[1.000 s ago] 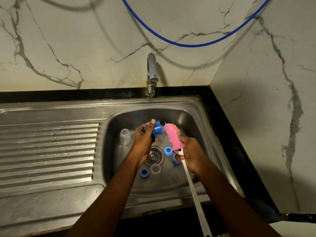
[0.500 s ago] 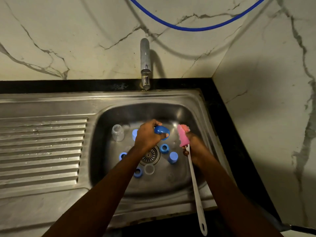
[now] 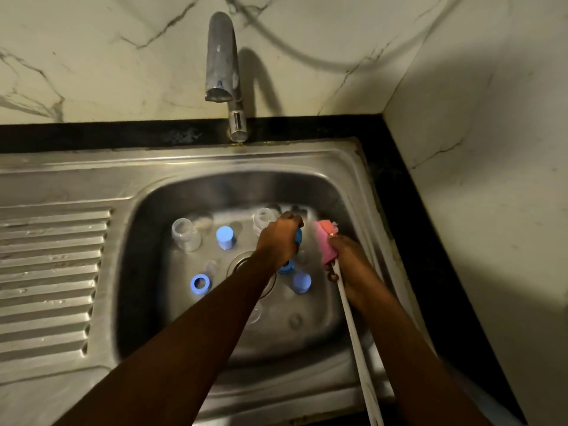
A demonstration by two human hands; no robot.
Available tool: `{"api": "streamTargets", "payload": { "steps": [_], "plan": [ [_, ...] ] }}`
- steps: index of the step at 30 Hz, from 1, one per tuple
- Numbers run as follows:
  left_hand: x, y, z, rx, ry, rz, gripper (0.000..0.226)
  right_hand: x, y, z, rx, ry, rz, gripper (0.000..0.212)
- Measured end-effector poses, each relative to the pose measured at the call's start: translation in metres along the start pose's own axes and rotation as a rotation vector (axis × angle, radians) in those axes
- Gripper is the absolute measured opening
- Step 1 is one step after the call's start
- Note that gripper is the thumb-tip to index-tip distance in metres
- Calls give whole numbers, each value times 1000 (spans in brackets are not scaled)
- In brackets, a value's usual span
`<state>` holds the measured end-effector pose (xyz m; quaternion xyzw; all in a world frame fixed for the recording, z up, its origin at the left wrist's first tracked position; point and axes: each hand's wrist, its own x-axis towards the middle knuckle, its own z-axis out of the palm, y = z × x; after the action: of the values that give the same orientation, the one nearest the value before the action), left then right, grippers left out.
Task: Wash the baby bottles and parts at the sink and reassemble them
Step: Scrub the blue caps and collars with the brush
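Steel sink [image 3: 184, 167], two bare hands over the basin: what do the fingers hold? (desk)

Left hand [image 3: 278, 238] is closed tight, fingers curled round a blue piece [image 3: 298, 235] near the back of the basin. Only its edge shows, so I cannot tell which part it is. Right hand [image 3: 347, 265] grips the bottle brush [image 3: 353, 327] by its white handle, right under the pink sponge head, just beside the left hand. (photographer)

Where are the bottles, and how many? (desk)

Two clear bottles stand on the basin floor, one at back left [image 3: 186, 235] and one [image 3: 264, 221] just behind the left hand. Two blue caps stand there too, one [image 3: 225, 237] between the bottles and one [image 3: 301, 281] near the right wrist. There are two blue rings, one [image 3: 200, 283] lying left of the drain and one [image 3: 287, 267] half hidden under the left hand. A few clear small pieces lie among them, too faint to count. (photographer)
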<state>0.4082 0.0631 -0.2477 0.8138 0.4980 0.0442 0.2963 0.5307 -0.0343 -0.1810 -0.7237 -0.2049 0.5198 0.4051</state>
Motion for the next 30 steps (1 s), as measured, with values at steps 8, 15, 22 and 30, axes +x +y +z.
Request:
{"api": "streamTargets", "payload": {
  "steps": [8, 15, 22, 30],
  "plan": [
    [14, -9, 16, 79, -96, 12, 60, 5, 1, 3, -36, 100, 126, 26],
    [0, -7, 13, 34, -17, 25, 66, 4, -2, 5, -18, 132, 197, 34],
    [-54, -12, -17, -67, 156, -47, 32, -11, 7, 0, -18, 1, 32, 21],
    [-116, -15, -46, -249, 339, -230, 19, -52, -4, 6, -149, -47, -160, 25]
  ]
}}
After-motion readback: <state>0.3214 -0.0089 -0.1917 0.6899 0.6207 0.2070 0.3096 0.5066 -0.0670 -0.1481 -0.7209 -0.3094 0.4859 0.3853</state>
